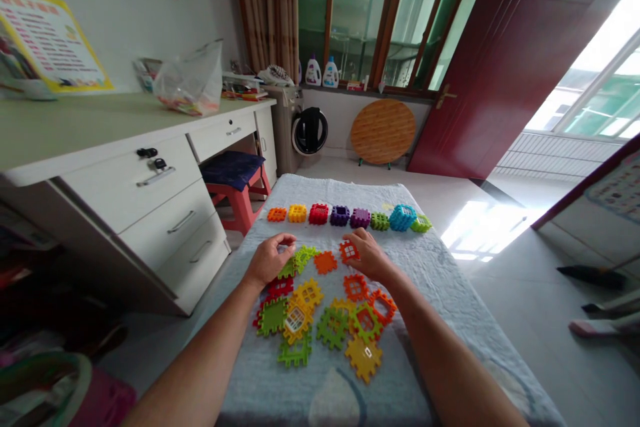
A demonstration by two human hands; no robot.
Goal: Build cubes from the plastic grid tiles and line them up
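My right hand (pixel 367 255) holds an orange-red window-patterned piece (pixel 349 251) just above the cloth. My left hand (pixel 273 257) is curled, thumb and fingertips near each other with a small gap, beside light green pieces (pixel 305 257); nothing shows between them. A flat orange square (pixel 325 262) lies between my hands. Nearer to me are loose interlocking plates: green (pixel 332 327), yellow (pixel 364 358), orange (pixel 355 287) and red (pixel 280 287). Beyond my hands runs a row of color-sorted stacks, with orange (pixel 277 214) at the left, then red (pixel 319 214), purple (pixel 360 217) and blue (pixel 403 217).
The pieces lie on a table with a pale blue cloth (pixel 450 333). A desk (pixel 100 123) with a plastic bag (pixel 193 83) stands at the left, a red stool (pixel 240 207) beside it. Behind are a washing machine (pixel 287 130) and a round wooden board (pixel 383 131).
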